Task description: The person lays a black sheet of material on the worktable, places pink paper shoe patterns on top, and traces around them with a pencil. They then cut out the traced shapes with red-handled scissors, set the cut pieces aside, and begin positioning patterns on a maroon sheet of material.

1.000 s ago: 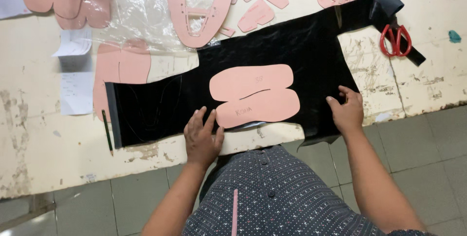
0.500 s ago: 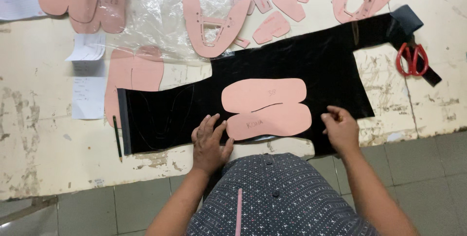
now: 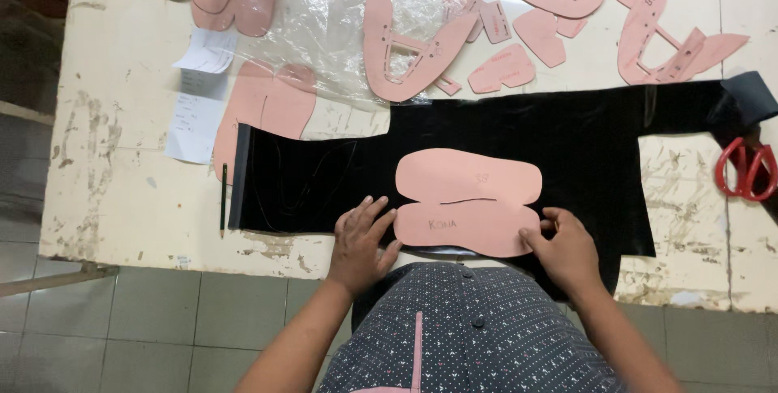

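I take the black sheet (image 3: 567, 142) as my landmark; it lies across the worn cream table (image 3: 121, 198), running from near the left side out to the right edge.

Just off the sheet's left end, a pencil (image 3: 224, 198) lies beside its edge, with white paper slips (image 3: 194, 109) and a pink cut-out (image 3: 267, 105) above it. Further up from the sheet, clear plastic film (image 3: 332, 12) and many pink pattern pieces (image 3: 413, 49) are scattered.

At the sheet's near edge, my left hand (image 3: 361, 241) lies flat with its fingers spread, fingertips touching the left end of the lower pink sole template (image 3: 466, 228). A second sole template (image 3: 468, 176) lies just above it, the two touching along their sides, both in the middle of the sheet.

My right hand (image 3: 564, 249) is at the lower template's right end, thumb and fingers closed on the edge there; whether it pinches the template alone or the sheet with it, I cannot tell.

Compared with half a second ago, both hands have drawn in from the sheet's edge onto the lower template's two ends, while the templates lie much as before. I judge the lower one is now being steadied or nudged into place.

Beyond the sheet's right end, red scissors (image 3: 745, 168) lie on the table.
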Motion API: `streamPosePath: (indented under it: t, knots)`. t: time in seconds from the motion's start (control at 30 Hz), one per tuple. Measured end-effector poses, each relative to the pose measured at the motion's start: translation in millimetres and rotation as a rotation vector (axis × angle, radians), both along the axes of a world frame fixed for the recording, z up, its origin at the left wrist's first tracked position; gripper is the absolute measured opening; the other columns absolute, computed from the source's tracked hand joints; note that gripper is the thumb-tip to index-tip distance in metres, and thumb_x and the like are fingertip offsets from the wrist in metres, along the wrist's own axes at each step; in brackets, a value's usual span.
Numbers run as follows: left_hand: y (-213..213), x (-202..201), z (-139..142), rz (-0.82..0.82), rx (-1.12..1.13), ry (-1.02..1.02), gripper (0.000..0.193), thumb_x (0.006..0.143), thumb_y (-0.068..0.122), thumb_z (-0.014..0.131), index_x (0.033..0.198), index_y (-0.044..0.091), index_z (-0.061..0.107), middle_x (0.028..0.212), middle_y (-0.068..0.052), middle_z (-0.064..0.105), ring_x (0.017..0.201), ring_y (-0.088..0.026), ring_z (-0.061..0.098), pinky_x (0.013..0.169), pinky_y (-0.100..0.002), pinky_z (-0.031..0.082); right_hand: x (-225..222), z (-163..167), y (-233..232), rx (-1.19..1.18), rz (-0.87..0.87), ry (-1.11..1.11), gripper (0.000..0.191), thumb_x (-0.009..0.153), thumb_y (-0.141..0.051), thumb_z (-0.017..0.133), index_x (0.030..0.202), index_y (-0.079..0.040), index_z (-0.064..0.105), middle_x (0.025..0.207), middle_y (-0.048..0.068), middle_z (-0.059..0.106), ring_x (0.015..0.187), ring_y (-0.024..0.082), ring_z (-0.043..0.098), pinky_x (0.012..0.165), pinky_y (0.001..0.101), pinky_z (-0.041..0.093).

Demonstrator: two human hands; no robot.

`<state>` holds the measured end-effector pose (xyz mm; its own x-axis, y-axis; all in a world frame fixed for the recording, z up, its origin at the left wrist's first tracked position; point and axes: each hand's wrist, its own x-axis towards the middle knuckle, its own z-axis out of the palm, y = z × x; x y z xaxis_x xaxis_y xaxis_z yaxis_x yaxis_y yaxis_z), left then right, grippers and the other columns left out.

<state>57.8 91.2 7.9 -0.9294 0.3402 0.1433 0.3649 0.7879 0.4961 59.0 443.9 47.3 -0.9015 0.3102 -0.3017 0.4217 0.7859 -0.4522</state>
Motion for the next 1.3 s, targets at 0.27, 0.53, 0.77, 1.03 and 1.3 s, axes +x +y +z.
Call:
streamPosePath:
  t: [0.27,0.53,0.77,1.03,1.3]
  knots:
    - [2,4,13,0.045,0.009,-0.028,0.046,0.086,0.032,0.071,0.126,0.009,0.067,0.144,-0.009,0.055,0.141,-0.027,0.042,0.118,-0.049,0.024,17,-18,20,-0.604,-0.368,-0.193,0.053,0.083,-0.023,0.080,0.126,0.005,0.066,0.083,0.008,0.069,0.070,0.015,0.058,0.066,0.0290,0.050]
    - [21,-104,6,-0.083,-0.107,0.169,0.052,0.096,0.040,0.062,0.141,0.015,0.060,0.158,-0.007,0.046,0.146,-0.025,0.038,0.118,-0.054,0.021,0,-16,44,-0.496,-0.437,0.020,0.030,0.096,-0.026,0.073,0.109,0.002,0.075,0.086,0.006,0.069,0.069,0.011,0.054,0.062,0.0260,0.044]
    - [30,-248,-2,0.039,-0.259,-0.096,0.063,0.099,0.043,0.051,0.155,0.017,0.037,0.167,-0.001,0.018,0.151,-0.025,0.019,0.116,-0.066,0.006,1,-11,53,-0.616,-0.569,-0.012,0.026,0.096,-0.020,0.073,0.108,0.002,0.075,0.085,0.006,0.067,0.068,0.009,0.055,0.059,0.0233,0.043]
    - [35,-267,12,0.196,0.275,-0.031,0.035,0.098,0.018,0.054,0.131,0.013,0.065,0.146,-0.007,0.058,0.140,-0.028,0.048,0.116,-0.056,0.028,-10,36,47,-0.692,-0.549,0.288,0.019,0.096,-0.005,0.065,0.111,0.005,0.069,0.093,0.010,0.073,0.071,0.009,0.066,0.061,0.0211,0.053]
    - [23,-108,19,0.346,0.382,0.122,0.019,0.090,0.006,0.060,0.106,0.008,0.070,0.106,-0.008,0.072,0.104,-0.028,0.064,0.097,-0.044,0.043,-58,-2,46,-0.618,-0.358,0.323,0.018,0.101,-0.009,0.075,0.117,-0.001,0.072,0.097,0.006,0.069,0.079,0.009,0.056,0.069,0.0219,0.045]
